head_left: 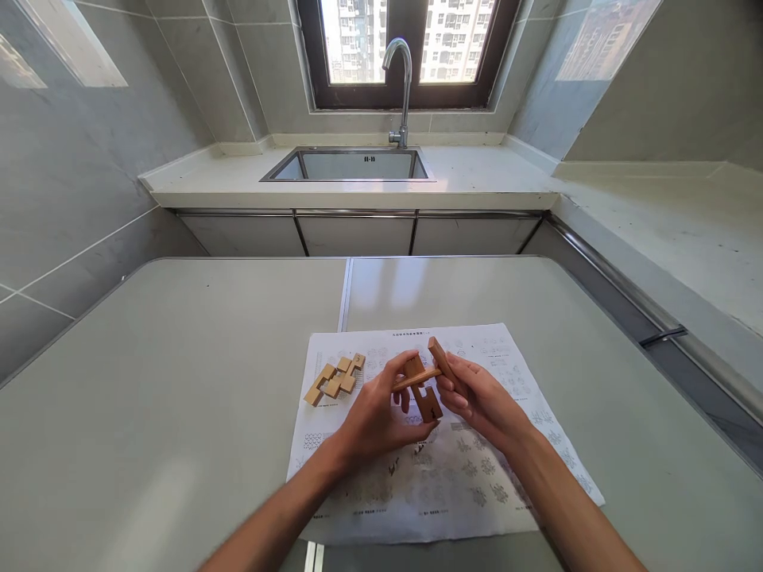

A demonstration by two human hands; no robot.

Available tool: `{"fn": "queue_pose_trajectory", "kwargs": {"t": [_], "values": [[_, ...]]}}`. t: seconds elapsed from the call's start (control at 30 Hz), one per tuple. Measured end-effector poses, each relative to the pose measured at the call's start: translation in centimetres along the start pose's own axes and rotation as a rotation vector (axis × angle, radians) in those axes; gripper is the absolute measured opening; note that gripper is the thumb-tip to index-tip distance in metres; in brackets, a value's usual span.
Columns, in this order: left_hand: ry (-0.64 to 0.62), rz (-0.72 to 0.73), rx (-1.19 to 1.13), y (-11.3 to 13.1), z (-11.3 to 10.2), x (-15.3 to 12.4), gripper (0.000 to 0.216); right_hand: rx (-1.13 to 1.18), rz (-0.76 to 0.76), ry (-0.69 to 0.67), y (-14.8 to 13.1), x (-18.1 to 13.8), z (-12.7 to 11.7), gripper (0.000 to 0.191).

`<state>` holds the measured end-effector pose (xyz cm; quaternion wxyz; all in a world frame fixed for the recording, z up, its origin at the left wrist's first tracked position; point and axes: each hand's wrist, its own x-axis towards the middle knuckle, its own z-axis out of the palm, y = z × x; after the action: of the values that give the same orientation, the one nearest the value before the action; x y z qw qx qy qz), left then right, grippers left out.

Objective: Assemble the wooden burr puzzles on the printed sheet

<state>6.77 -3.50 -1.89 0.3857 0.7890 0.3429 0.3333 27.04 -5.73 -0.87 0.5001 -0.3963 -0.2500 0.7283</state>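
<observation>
Fingers [417, 433] around wooden pieces [429, 407] above printed paper [477, 512]

Bare forearms [283, 504] angled inward toward the grip, left hand [378, 407] was curled, thumb [419, 432] below grip, fingers [398, 365] above, right hand [484, 395] pinched just beside it, fingers bent

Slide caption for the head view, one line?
Left hand and right hand hold wooden pieces over a printed sheet, more blocks lying on its left.
</observation>
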Motion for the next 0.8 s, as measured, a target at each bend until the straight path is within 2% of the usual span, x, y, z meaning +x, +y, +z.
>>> {"fn": "queue_pose_trajectory", "kwargs": {"t": [0.43,0.67,0.8], "values": [[-0.058,0.032,0.006,-0.01,-0.13,0.08,0.093,-0.02,0.052,-0.006,-0.83,-0.39,-0.25,0.046],[-0.032,-0.008,0.04,0.34,-0.22,0.05,0.09,-0.019,0.055,-0.027,-0.77,-0.36,-0.44,0.046],[-0.061,-0.027,0.025,0.17,-0.22,0.05,0.092,-0.019,0.056,-0.037,-0.63,-0.33,-0.62,0.044]]}}
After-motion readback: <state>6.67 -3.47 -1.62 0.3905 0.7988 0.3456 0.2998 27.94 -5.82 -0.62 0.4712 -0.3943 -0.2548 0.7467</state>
